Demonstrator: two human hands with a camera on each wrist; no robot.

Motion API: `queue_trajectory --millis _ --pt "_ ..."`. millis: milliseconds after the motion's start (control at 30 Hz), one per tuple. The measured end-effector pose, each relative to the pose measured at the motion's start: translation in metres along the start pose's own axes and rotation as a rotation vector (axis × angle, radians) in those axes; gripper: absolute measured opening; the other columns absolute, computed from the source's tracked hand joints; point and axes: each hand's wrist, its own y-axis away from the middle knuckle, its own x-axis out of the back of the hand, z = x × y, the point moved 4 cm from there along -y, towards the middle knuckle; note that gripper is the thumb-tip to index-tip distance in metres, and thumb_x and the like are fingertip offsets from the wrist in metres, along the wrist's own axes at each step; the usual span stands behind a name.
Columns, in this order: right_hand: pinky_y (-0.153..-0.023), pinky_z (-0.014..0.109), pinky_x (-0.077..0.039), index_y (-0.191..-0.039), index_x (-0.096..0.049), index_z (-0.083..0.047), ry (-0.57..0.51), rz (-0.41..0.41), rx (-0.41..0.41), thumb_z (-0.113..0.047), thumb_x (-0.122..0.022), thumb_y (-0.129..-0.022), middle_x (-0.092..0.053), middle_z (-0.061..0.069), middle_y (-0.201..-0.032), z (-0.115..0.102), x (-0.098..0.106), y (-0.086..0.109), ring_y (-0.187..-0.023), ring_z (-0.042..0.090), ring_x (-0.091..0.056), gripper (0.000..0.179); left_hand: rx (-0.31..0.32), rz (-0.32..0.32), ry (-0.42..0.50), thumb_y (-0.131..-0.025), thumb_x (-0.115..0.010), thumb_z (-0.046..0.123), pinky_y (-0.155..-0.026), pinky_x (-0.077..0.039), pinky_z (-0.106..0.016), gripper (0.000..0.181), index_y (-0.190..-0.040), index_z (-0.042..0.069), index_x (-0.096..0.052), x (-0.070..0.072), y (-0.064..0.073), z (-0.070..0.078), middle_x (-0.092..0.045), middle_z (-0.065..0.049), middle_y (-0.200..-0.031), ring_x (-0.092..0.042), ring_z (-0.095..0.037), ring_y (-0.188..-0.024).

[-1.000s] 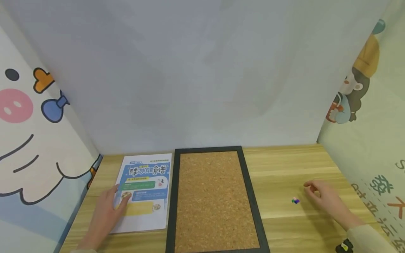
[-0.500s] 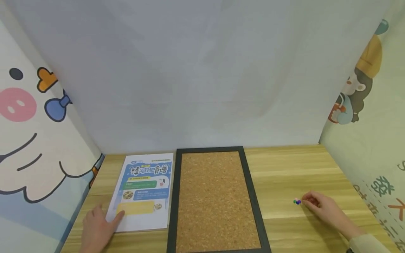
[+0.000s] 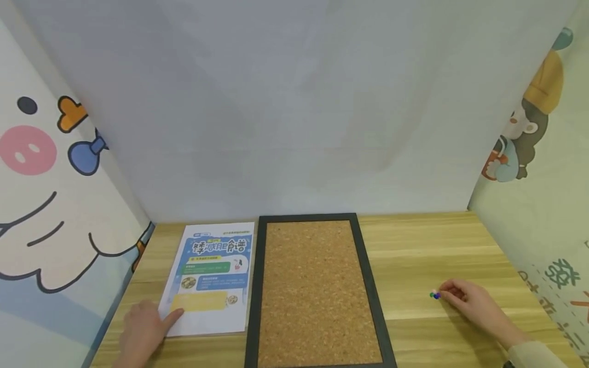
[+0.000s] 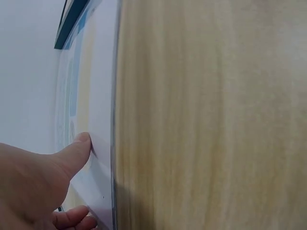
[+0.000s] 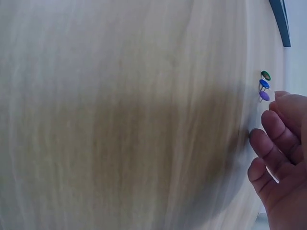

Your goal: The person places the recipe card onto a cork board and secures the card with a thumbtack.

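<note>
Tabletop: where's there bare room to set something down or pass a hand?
Most room: the table between board, backdrop and pins. The cork is bare too. Crowded: left of the board, where the paper lies close beside it, touched by the left hand, and around the pins, with the right hand close by.

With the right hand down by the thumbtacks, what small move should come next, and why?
Probably the right hand should pinch the purple thumbtack: in the right wrist view it looks nearest the fingertips, ahead of the blue thumbtack and green thumbtack. Contact is unclear. The left hand rests its thumb on the printed sheet.
</note>
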Motion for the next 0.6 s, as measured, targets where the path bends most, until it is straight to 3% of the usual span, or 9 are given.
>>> queue_trajectory --millis 233,400,600 --pt "-0.060 0.022 -0.045 -0.092 -0.067 -0.012 0.012 0.003 -0.005 -0.020 -0.065 -0.089 -0.063 -0.009 -0.079 0.001 -0.003 -0.003 -0.067 -0.002 -0.052 0.008 -0.015 -0.024 0.163 -0.078 -0.068 0.054 -0.063 -0.041 -0.037 0.072 -0.100 -0.011 -0.044 0.008 -0.006 -0.001 -0.048 -0.021 -0.086 -0.046 -0.029 -0.075" --pt "-0.060 0.022 -0.046 -0.089 -0.067 -0.012 0.016 0.011 0.018 -0.017 -0.066 -0.088 -0.064 -0.010 -0.078 -0.001 -0.004 -0.005 -0.066 -0.003 -0.052 0.004 0.010 -0.039 0.226 -0.088 -0.063 0.030 -0.070 -0.044 -0.043 0.055 -0.114 -0.013 -0.041 0.007 -0.016 -0.011 -0.053 -0.028 -0.097 -0.051 -0.032 -0.082" --pt "-0.060 0.022 -0.046 -0.089 -0.068 -0.013 0.005 -0.013 -0.004 -0.019 -0.066 -0.088 -0.064 -0.010 -0.079 0.000 -0.005 -0.006 -0.066 -0.002 -0.052 0.006 0.018 -0.060 0.295 -0.089 -0.060 0.018 -0.066 -0.044 -0.035 0.035 -0.109 -0.009 -0.050 0.007 -0.022 -0.024 -0.057 -0.020 -0.093 -0.052 -0.026 -0.080"
